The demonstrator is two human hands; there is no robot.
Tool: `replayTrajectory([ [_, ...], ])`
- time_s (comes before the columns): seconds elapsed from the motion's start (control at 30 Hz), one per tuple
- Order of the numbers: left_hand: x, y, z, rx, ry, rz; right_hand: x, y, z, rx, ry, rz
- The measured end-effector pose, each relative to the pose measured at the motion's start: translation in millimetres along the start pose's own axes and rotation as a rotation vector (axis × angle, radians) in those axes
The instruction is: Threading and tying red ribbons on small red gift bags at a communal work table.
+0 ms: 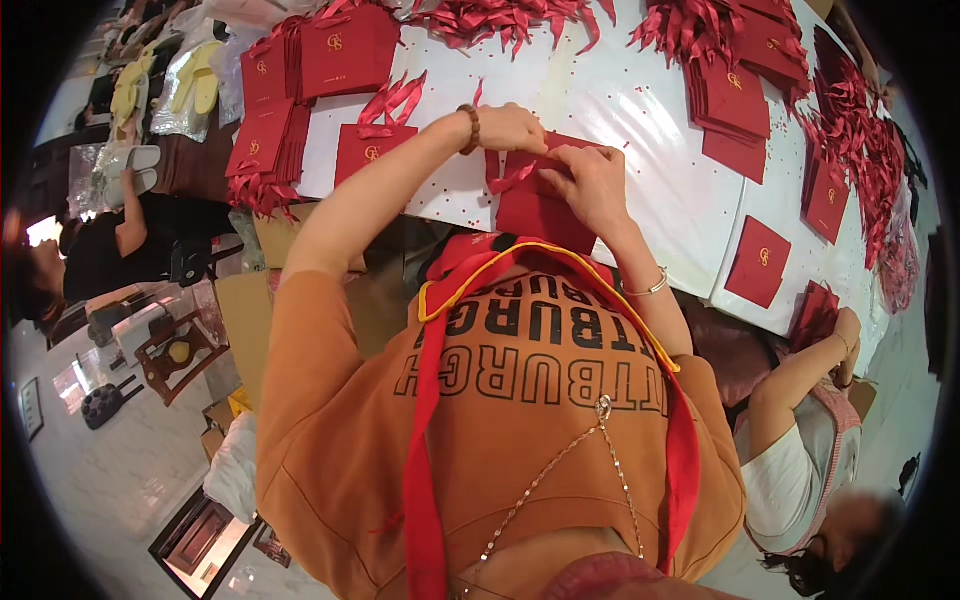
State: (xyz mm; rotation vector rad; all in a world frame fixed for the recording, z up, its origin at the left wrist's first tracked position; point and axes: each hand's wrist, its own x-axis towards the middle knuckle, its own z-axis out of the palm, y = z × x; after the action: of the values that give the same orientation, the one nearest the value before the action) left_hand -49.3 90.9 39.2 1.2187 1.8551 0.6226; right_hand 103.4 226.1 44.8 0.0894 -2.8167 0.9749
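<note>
A red paper gift bag lies flat at the table's near edge, right in front of me. My left hand, with a beaded bracelet at the wrist, reaches over the bag's far edge, its fingers bent and closed on it. From the right, my right hand meets it with thumb and forefinger closed together over the bag. Whatever those fingertips pinch is too small to make out. A red ribbon loops across the bag's left side, below my left hand.
Another ribboned red bag lies left, beside stacked bags. Ribbon heaps and more bag stacks cover the white table's far and right sides. A co-worker's hand holds bags at right; another person is at left.
</note>
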Motion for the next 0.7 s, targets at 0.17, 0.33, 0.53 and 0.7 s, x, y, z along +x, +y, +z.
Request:
replayTrajectory([
  [0.17, 14, -5, -20, -0.278, -0.389, -0.056, 1, -3, -2, 0.001, -0.013, -0.013],
  [0.33, 28, -23, 0, -0.109, -0.148, 0.053, 0, 1, 0, 0.037, 0.031, 0.006],
  [0.53, 35, -28, -6, -0.213, 0.265, -0.216, 2, 4, 2, 0.037, -0.023, 0.093],
  [0.7, 6, -77, -22, 0.152, 0.755, -0.548, 5, 21, 10, 0.055, -0.074, 0.237],
])
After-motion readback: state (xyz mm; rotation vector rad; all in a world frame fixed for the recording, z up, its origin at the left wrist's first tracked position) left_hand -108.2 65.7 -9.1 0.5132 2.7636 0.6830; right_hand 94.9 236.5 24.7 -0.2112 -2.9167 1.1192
